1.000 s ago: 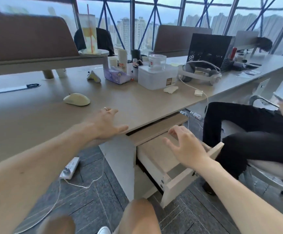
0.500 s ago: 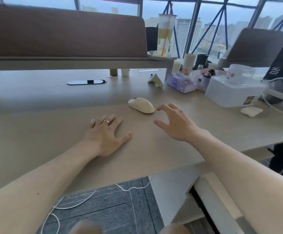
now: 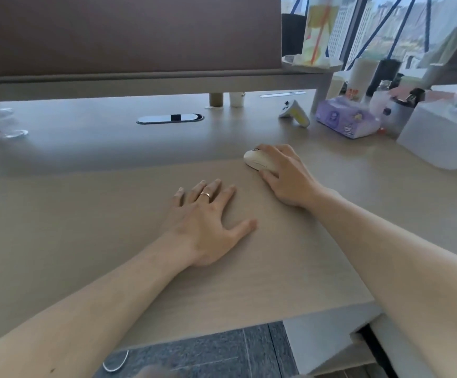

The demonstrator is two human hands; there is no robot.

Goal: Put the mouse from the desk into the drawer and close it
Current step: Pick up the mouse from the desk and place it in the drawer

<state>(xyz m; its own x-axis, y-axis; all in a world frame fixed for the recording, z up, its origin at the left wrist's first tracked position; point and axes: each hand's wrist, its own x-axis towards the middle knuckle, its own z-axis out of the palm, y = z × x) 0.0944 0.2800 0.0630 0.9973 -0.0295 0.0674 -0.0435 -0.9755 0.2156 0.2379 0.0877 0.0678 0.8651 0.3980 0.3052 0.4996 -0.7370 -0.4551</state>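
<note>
Now that my right hand [image 3: 283, 175] has closed over the mouse [image 3: 257, 160], right of centre, left hand [image 3: 208, 222] flat and empty on the tabletop [image 3: 85, 214], I can lift it drawerward

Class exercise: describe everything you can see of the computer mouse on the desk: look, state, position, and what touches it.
The mouse is a small, rounded, cream-white shell that looks like smooth plastic, with no cable visible. It lies flat on the beige desk, its front end pointing left and away. The right hand covers its rear half, fingers draped over the top and thumb against the near side. The left hand lies flat on the desk, apart from it.
</note>
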